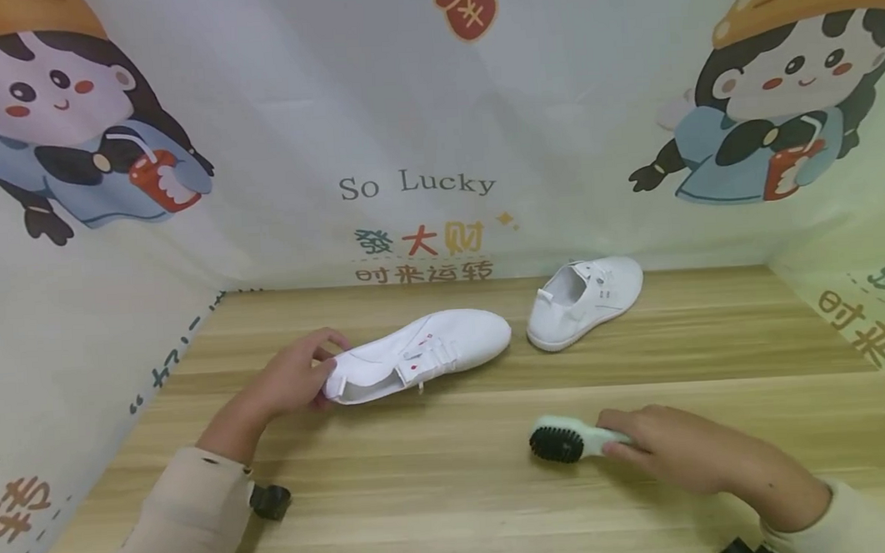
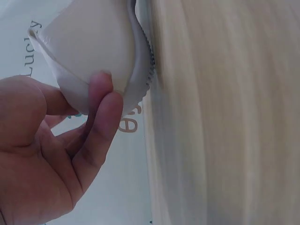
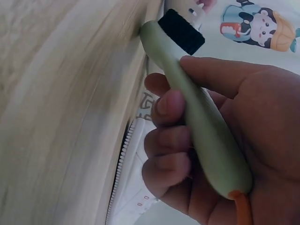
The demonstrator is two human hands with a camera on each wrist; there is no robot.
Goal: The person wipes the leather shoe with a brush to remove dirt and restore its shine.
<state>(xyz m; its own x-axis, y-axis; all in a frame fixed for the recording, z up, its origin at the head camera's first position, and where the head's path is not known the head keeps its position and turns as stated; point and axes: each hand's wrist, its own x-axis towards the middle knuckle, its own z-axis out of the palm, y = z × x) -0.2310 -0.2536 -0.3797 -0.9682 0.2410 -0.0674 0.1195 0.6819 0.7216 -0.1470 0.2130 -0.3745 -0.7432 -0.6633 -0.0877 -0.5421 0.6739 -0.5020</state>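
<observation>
A white shoe (image 1: 446, 343) with small red marks is tilted on its side, its opening facing the front. My left hand (image 1: 297, 376) grips it by the heel; the left wrist view shows thumb and fingers pinching the heel (image 2: 93, 47) above the ridged sole edge. In my right hand (image 1: 669, 444) is a pale green brush (image 1: 589, 437) with black bristles (image 1: 556, 443), held by its handle. The right wrist view shows the fingers curled round that handle (image 3: 206, 131), an orange loop (image 3: 242, 208) at its end.
A second white shoe (image 1: 590, 298) stands upright at the back, right of the gripped one. The wooden table (image 1: 424, 503) ends against a printed cloth backdrop (image 1: 293, 151) with cartoon figures and lettering, which also covers both sides. Black straps sit at the wrists.
</observation>
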